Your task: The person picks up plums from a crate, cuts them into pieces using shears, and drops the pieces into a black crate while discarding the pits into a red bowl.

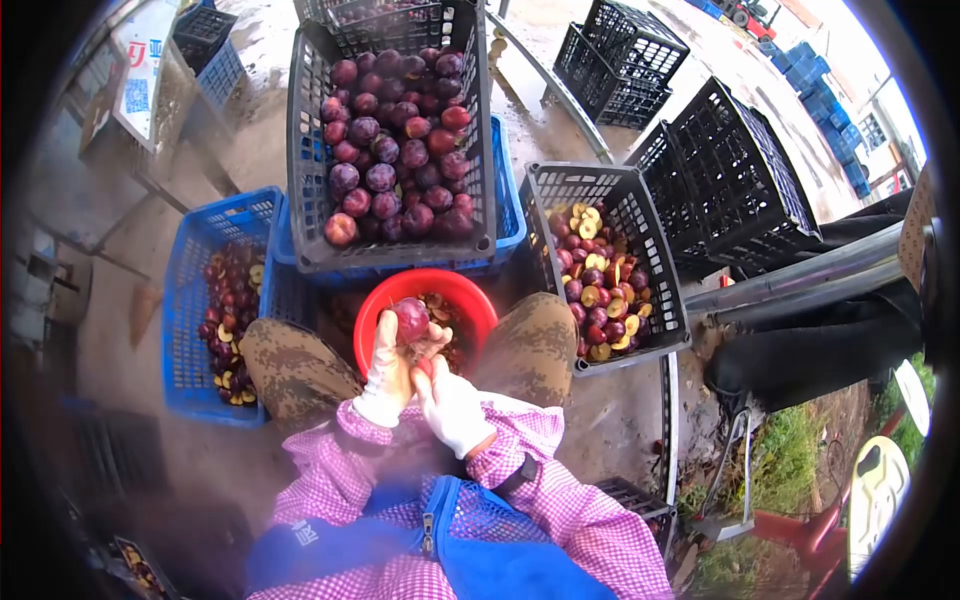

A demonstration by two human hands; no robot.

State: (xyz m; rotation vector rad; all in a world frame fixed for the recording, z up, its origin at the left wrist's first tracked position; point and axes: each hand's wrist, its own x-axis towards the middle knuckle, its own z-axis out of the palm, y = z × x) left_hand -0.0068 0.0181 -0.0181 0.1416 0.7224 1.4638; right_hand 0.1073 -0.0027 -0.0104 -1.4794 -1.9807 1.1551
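Observation:
My left hand point(388, 372), in a white glove with bare fingertips showing, holds a dark red plum point(410, 320) over the red bowl point(483, 300). Close beside it, my gloved right hand point(452, 405) is closed around a small tool with a red handle point(425, 366); its working end is hidden. Pits and scraps lie inside the bowl, which sits between my knees. Straight ahead, a black crate point(300, 190) full of whole plums rests on a blue crate point(510, 200).
To the right, a black crate point(655, 240) holds cut plums with yellow flesh. Another blue crate point(185, 330) at left has cut plums too. Stacked black crates point(725, 180) stand beyond on the right, near a person's dark-clothed leg point(800, 350). A metal rail point(560, 95) runs behind.

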